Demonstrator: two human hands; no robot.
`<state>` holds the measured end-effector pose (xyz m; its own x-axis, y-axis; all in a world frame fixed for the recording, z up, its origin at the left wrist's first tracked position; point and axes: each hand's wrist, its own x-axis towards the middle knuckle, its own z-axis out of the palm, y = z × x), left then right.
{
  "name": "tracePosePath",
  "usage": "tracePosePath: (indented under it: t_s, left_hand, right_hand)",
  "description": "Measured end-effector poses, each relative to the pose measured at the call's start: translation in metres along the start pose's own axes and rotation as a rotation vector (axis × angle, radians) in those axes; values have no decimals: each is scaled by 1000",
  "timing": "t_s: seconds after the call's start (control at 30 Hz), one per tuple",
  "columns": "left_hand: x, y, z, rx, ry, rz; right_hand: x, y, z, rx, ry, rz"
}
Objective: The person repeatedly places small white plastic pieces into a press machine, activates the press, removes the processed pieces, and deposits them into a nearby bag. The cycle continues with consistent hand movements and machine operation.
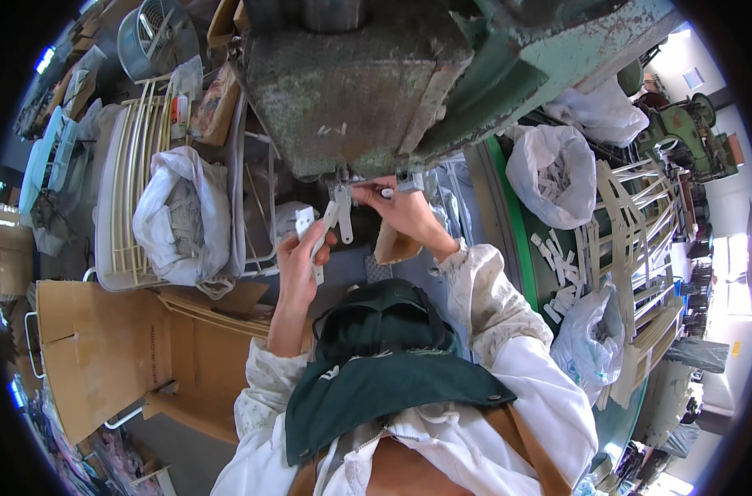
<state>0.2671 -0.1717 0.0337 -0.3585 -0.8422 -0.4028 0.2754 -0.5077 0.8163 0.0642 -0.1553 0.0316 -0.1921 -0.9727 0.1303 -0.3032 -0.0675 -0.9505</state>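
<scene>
Workshop clutter crowds around the big green machine (351, 99) I am working at, its scuffed head right in front of me. Just on the near side of that machine, my left hand (297, 255) is curled shut around a few white strips (330, 217). My right hand (407, 215) is drawn narrow beneath the machine's head, fingertips at a hanging strip (345, 223) with a hole near its lower end; whether they pinch it I can't tell. Below that hand sits a small brown carton (397, 246), its contents hidden from me.

Left of the machine and nearer to me, a large cardboard box (103, 355) stands open, flaps spread. Beyond it, also to the machine's left, a white sack (157, 178) gapes over a heap of pale pieces (184, 225). Right of the machine, a clear bag (589, 343) holds something I can't make out, with loose strips (564, 273) lying beside it. Past those, another white sack (529, 161) is open on more white strips (555, 178). Farther off are a round fan (157, 40) to the machine's left and a smaller green machine (686, 136) to its right.
</scene>
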Motion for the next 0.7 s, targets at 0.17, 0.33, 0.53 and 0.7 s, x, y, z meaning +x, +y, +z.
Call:
tracePosePath:
  t_s: [0.17, 0.33, 0.53, 0.7]
  left_hand:
    - [21, -11, -3, -111, -24, 68]
    - [22, -12, -32, -285, -95, -45]
    - [9, -16, -38, -310, -76, -73]
    - [0, -13, -43, -311, -49, -92]
  right_hand:
    - [22, 55, 2, -19, 150, -81]
    - [56, 131, -5, -739, -14, -348]
    - [87, 193, 22, -1030, -125, -244]
    - [86, 198, 22, -961, -156, -223]
